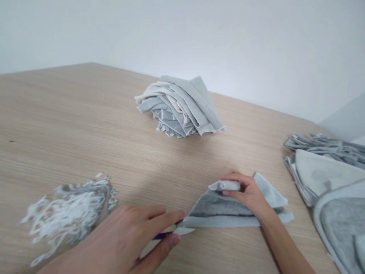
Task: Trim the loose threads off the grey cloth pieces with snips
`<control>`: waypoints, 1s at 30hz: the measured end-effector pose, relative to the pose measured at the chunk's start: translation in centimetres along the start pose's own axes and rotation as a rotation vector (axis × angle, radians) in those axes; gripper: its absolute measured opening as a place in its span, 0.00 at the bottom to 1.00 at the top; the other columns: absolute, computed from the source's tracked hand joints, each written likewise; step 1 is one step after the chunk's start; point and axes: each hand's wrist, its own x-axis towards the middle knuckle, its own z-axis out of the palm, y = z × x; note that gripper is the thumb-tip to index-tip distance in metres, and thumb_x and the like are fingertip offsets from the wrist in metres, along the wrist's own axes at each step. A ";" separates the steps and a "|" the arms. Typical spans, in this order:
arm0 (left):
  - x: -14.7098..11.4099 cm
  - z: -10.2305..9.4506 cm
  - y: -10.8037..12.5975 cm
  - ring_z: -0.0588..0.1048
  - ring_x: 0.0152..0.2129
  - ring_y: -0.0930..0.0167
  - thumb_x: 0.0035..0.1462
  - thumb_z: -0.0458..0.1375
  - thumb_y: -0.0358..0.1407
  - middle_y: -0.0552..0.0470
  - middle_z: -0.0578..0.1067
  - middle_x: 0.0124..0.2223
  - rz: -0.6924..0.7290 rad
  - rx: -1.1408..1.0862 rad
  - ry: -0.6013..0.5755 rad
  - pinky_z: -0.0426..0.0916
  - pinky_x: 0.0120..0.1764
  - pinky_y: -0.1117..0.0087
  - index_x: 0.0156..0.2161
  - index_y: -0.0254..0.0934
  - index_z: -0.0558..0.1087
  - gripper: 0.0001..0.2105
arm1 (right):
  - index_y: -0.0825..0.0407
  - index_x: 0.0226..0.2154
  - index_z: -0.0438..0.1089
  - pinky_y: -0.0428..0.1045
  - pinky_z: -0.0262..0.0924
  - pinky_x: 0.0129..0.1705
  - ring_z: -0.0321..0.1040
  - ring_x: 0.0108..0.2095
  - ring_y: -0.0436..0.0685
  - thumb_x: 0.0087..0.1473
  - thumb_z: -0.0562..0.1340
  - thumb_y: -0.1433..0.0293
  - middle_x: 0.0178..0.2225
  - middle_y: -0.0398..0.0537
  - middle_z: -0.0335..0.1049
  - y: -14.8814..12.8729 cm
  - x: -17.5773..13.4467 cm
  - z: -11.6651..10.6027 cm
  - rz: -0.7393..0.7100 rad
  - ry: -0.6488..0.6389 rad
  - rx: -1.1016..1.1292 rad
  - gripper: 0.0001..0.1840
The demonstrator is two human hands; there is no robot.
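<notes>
My left hand [134, 232] is closed around a small tool with a purple handle [163, 236] and a pale pointed blade, which looks like thread snips. Most of the tool is hidden by the fingers. The blade lies beside the left corner of a light grey piece of cloth [225, 207] on the table. My right hand [246, 190] pinches the rolled upper edge of that cloth between thumb and fingers, raising it off the table so a darker grey face shows. Part of the cloth's right side is behind my right hand and wrist.
A pile of white and grey cut strips [74, 211] lies at left on the wooden table [71, 114]. Farther back stands a stack of folded grey cloth pieces [182, 106]. More grey fabric pieces [339, 190] are heaped at the right edge, near a white wall [242, 45].
</notes>
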 end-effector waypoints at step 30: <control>3.8 2.8 0.8 0.82 0.42 0.68 0.67 0.55 0.47 0.56 0.83 0.49 -0.282 -0.513 -0.077 0.77 0.38 0.75 0.52 0.49 0.79 0.15 | 0.51 0.24 0.73 0.50 0.61 0.31 0.64 0.27 0.55 0.58 0.62 0.43 0.24 0.46 0.69 2.2 -0.9 0.0 0.160 -0.027 0.149 0.30</control>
